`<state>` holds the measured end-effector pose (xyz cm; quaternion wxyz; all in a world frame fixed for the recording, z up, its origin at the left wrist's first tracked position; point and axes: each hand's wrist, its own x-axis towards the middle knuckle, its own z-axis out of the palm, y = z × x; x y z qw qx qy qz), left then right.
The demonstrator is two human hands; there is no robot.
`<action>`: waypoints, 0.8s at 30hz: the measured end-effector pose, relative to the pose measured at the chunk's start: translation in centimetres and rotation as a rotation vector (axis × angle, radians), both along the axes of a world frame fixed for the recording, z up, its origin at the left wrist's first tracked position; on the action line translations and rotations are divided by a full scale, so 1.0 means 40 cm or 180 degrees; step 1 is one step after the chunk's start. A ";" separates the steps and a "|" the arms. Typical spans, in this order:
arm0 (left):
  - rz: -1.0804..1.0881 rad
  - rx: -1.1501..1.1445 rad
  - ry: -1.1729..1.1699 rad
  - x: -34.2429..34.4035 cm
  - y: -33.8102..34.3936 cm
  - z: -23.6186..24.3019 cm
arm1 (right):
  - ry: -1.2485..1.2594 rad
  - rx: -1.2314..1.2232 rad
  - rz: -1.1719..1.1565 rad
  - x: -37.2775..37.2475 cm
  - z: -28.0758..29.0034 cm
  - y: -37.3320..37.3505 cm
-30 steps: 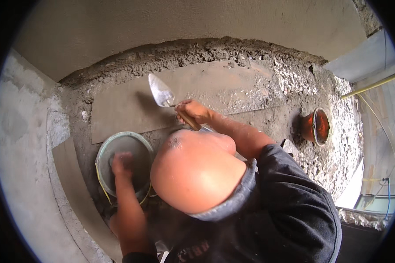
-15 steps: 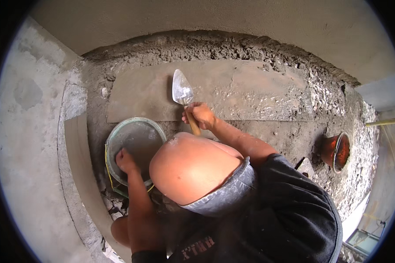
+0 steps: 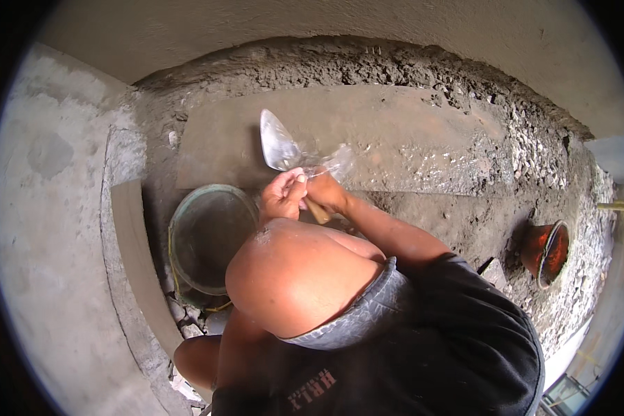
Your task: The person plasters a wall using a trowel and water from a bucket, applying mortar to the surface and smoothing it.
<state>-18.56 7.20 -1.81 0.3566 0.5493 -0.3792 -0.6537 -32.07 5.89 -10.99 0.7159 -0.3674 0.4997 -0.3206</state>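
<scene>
My right hand is wrapped around the wooden handle of a trowel. The pointed metal blade tilts up and to the left over the wet, smooth strip of mortar. My left hand is closed, its fingers bent close against the trowel's neck and beside my right hand; what it grips, if anything, is hidden. Beside the blade is a clear, blurred streak that looks like splashing water. A round bucket of murky grey water stands to the left of my raised knee.
A smooth plastered wall rises beyond the rough rubble edge. On the left runs a concrete wall with a low ledge. A reddish bucket lies tipped on the rubble at right, with a loose stone nearby.
My left hand has come out of the water bucket and moved right to the trowel. The blade has shifted slightly left, and a clear splash has appeared beside it.
</scene>
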 end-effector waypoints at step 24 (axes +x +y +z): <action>0.0464 -0.0539 -0.1116 0.702 -0.004 0.192 | 0.1487 -0.0084 0.0420 -0.507 0.305 0.410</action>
